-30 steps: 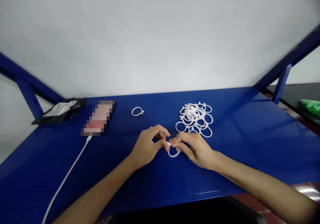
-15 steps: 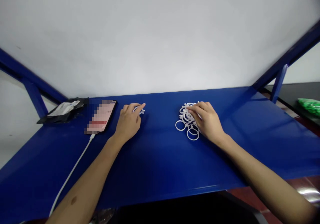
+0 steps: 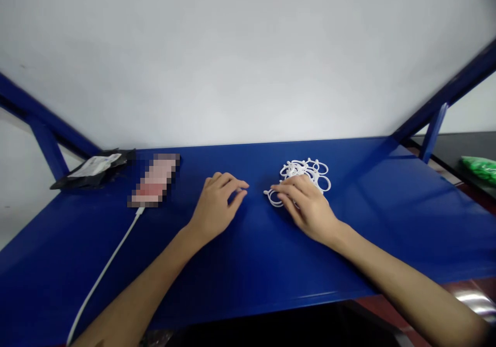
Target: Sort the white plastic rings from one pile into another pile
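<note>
My left hand hovers or rests over the blue tabletop. Its thumb and index finger are apart, and no object shows between them. To the right, my right hand lies over the near side of a tangled pile of white plastic rings, each with small knobs. Its thumb and index finger are slightly apart above a white ring at the pile's left edge. The palm and fingers hide part of the pile, so contact with single rings is hard to make out.
A phone with a blurred screen lies at the left on a white charging cable. Behind it sits a black plastic package with a white label. Blue frame bars flank the table. Green material in clear plastic lies far right.
My left hand has moved right and nearer; the rings beside its fingers no longer show. My right hand has come left and nearer across the pile, and the rings lie in a different arrangement.
</note>
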`<state>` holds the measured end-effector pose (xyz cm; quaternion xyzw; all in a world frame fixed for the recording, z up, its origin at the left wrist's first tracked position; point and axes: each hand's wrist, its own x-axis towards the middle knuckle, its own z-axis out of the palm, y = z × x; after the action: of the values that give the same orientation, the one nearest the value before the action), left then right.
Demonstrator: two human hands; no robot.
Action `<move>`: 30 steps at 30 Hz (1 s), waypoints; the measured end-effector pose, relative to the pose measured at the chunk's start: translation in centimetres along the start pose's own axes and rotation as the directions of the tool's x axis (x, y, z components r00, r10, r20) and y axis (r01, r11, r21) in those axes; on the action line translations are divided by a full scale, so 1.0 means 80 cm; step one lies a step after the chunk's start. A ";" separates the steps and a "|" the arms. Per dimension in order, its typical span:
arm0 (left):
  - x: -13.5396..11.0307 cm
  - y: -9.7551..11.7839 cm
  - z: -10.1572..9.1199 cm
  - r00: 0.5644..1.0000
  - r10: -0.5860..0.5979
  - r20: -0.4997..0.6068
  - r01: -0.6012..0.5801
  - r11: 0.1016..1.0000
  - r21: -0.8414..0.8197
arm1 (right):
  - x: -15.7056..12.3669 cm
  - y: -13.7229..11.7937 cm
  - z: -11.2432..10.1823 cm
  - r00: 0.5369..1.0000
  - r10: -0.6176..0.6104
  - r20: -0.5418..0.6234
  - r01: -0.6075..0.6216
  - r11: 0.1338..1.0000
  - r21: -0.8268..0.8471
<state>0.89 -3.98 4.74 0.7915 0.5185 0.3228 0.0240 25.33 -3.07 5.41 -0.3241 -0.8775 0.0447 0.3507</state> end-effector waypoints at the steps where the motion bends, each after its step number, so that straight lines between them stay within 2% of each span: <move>1: -0.003 0.012 0.001 1.000 -0.028 0.009 0.029 0.994 -0.105 | -0.002 -0.007 0.004 0.998 -0.019 0.058 0.015 0.997 0.070; 3: -0.008 0.032 0.005 0.992 -0.116 0.049 0.126 0.946 -0.300 | -0.007 -0.018 0.013 0.989 -0.038 0.143 0.013 0.985 0.170; 5: -0.013 0.042 0.010 0.978 -0.180 0.107 0.209 0.875 -0.436 | -0.011 -0.025 0.021 0.985 -0.014 0.172 -0.023 0.976 0.214; 8: -0.017 0.046 0.018 0.950 -0.255 0.181 0.313 0.789 -0.529 | -0.014 -0.029 0.028 0.982 0.042 0.185 -0.089 0.963 0.254; 10: -0.018 0.045 0.020 0.936 -0.281 0.210 0.351 0.763 -0.544 | -0.015 -0.029 0.029 0.979 0.072 0.189 -0.123 0.954 0.275; 16: -0.014 0.044 0.014 0.938 -0.259 0.229 0.344 0.765 -0.545 | -0.013 -0.026 0.023 0.975 0.155 0.157 -0.199 0.927 0.318; 21: -0.016 0.038 0.011 0.930 -0.208 0.303 0.363 0.646 -0.671 | -0.008 -0.021 0.015 0.973 0.202 0.111 -0.228 0.910 0.347; 25: -0.016 0.032 0.012 0.929 -0.204 0.310 0.369 0.580 -0.726 | -0.007 -0.022 0.014 0.978 0.176 0.112 -0.206 0.897 0.391; 30: -0.019 0.032 0.017 0.946 -0.185 0.265 0.320 0.652 -0.688 | -0.016 -0.024 0.014 0.980 0.096 0.172 -0.166 0.873 0.459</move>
<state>3.27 -6.03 3.89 0.6620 0.4504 0.4248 0.4225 24.26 -5.16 4.41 -0.2841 -0.8392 0.3034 0.3507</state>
